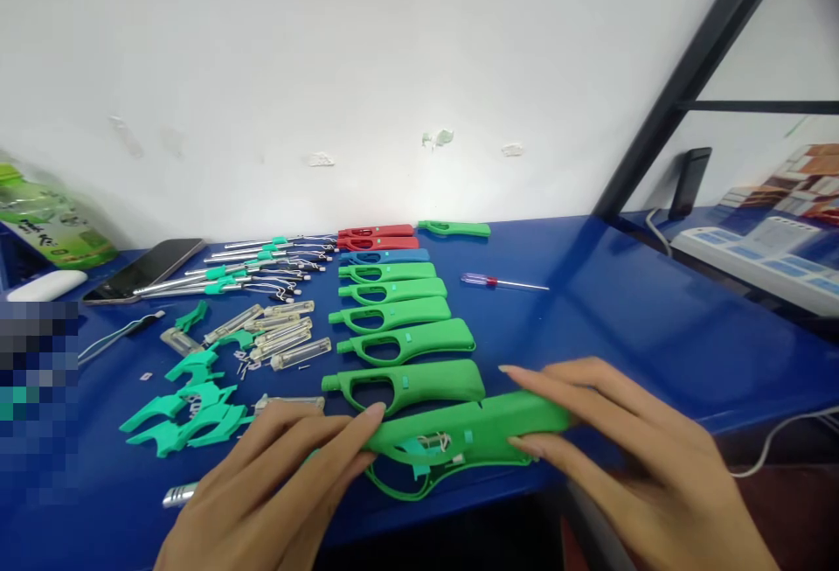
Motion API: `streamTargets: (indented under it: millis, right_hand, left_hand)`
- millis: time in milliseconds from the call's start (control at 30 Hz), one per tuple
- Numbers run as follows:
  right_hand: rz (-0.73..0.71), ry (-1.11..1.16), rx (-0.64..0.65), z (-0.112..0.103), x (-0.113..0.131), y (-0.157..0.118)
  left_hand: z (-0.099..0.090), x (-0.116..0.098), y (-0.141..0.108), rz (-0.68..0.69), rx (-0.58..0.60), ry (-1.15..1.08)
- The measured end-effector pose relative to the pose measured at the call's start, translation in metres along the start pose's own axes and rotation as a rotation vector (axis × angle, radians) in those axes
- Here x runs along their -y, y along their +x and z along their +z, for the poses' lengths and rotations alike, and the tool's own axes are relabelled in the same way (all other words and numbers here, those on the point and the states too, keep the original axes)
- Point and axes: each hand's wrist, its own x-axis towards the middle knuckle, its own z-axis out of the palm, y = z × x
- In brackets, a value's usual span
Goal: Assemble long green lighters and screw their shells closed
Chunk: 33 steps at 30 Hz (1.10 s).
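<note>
Near the table's front edge, a green lighter casing (491,421) lies across between my two hands. Its two halves are visibly apart along the lower side, and a teal trigger (418,457) and a small spring show in the gap. My left hand (268,475) pinches the casing's front end. A silver metal tube (179,495) sticks out to the left from behind that hand. My right hand (648,457) closes thumb and fingers on the casing's rear end. Just behind it lies another green casing half (439,381).
Several more casing halves form a column, with a red one (386,244) and a blue one (393,257) at the back. To the left lie metal tubes with wires (223,274), clear fuel tanks (281,339) and teal triggers (197,365). A screwdriver (481,280), phone (148,267) and bottle (65,226) lie farther back.
</note>
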Motion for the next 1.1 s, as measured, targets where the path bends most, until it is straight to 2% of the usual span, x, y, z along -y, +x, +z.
streamTargets:
  millis: [233, 400, 633, 833, 1100]
  right_hand:
    - [-0.034, -0.060, -0.036, 0.007, 0.004, -0.004]
    - [-0.047, -0.065, 0.034, 0.009, 0.005, -0.001]
    - [-0.050, -0.057, 0.097, 0.012, 0.005, -0.001]
    - [-0.019, -0.074, 0.163, 0.013, 0.000, -0.007]
    - [-0.011, -0.093, 0.203, 0.013, -0.004, -0.009]
  left_hand:
    - [-0.009, 0.005, -0.002, -0.040, 0.105, -0.039]
    - [-0.009, 0.008, -0.006, -0.105, 0.233, -0.038]
    - [-0.008, 0.009, -0.009, -0.060, 0.233, -0.023]
    - [-0.007, 0.009, -0.007, 0.003, 0.291, 0.028]
    - [-0.005, 0.007, -0.005, 0.064, 0.259, 0.082]
